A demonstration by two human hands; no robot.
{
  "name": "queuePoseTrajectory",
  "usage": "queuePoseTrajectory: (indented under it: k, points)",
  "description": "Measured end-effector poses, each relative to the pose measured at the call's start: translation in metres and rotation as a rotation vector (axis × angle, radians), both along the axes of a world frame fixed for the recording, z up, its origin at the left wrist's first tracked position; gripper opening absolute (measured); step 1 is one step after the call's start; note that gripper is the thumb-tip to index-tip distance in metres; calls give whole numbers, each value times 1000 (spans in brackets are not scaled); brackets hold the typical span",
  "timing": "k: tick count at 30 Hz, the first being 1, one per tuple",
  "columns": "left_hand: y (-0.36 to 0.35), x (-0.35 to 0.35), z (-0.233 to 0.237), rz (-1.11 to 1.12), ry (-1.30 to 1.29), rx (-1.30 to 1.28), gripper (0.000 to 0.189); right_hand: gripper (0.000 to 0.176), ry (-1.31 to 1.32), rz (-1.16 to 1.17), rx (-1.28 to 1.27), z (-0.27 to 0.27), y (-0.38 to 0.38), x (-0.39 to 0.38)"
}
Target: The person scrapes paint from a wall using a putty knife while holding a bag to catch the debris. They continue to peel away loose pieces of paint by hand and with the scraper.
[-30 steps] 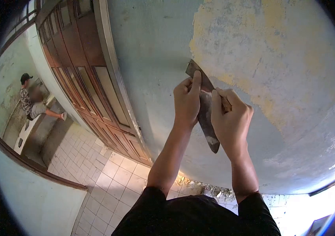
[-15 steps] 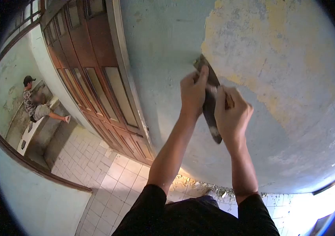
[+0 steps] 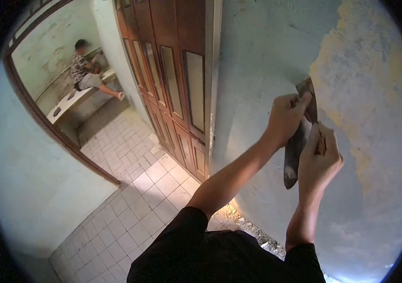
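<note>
Both my hands are raised to the painted wall on a long, dark metal trowel. Closed around its brownish handle, my right hand hides most of the grip. My left hand pinches the upper part of the blade, thumb pressed on the metal. The blade's top end meets the ragged border between blue-green paint and a bare, pale patch with yellowish edges. Its rounded lower end points down between my forearms.
Left of the wall stands a brown panelled door. Paint flakes and debris lie along the wall's foot on the tiled floor. Beyond an opening, a person sits on a ledge holding small dark objects.
My view has turned left, so the door and seated person appear farther right. Both hands still grip the trowel, whose top stays along the paint edge. The seated person's head and arms have shifted.
</note>
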State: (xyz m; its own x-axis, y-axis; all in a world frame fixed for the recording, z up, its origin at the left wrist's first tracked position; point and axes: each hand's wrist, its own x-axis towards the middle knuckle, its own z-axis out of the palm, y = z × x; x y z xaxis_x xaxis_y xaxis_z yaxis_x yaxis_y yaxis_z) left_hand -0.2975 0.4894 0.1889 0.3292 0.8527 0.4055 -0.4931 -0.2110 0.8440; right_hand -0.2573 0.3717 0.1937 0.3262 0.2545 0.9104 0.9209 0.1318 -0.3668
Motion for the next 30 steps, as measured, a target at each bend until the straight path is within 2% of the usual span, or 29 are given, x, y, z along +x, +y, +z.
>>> queuePoseTrajectory:
  k: [2,3,6,8,10,12,13,14,15,17,19,22,23,25,26,28,30]
  points:
    - [5,5,-4,172,129,101,47,4,33,-15,-14,-1,3,6]
    - [4,2,9,110,46,19,48,4,58,-12,-96,6,5,7]
    - [13,-2,14,11,-37,-15,43,1,62,95,-112,20,10,6]
    - [8,5,-10,64,14,3,42,3,46,149,-113,6,3,12]
    - [9,5,-14,109,63,37,41,4,67,131,-145,-10,-4,18]
    - [11,3,-13,233,262,161,42,6,156,155,-172,-10,1,18]
    - [11,3,1,236,162,115,44,8,139,160,-173,-2,8,18]
    - [13,2,9,225,166,110,44,9,118,164,-165,7,16,17]
    - [13,0,14,167,116,58,44,11,272,233,-166,15,17,7]
    - [17,-8,17,106,61,27,45,11,265,226,-165,10,14,3]
    - [10,-11,1,162,203,166,45,10,258,211,-178,-1,5,-1]
    - [16,-9,3,170,181,197,46,10,281,127,-178,-3,10,-6]
    - [17,-8,3,145,183,194,46,10,308,169,-136,3,18,-6]
    - [16,-17,29,38,75,123,45,11,323,176,-71,8,19,-6]
    - [18,-17,27,9,65,137,45,12,299,148,-93,7,18,-6]
    - [21,-10,7,113,178,181,42,13,273,87,-94,0,13,-6]
    - [12,-3,-3,61,138,163,40,10,307,40,-87,-18,7,-8]
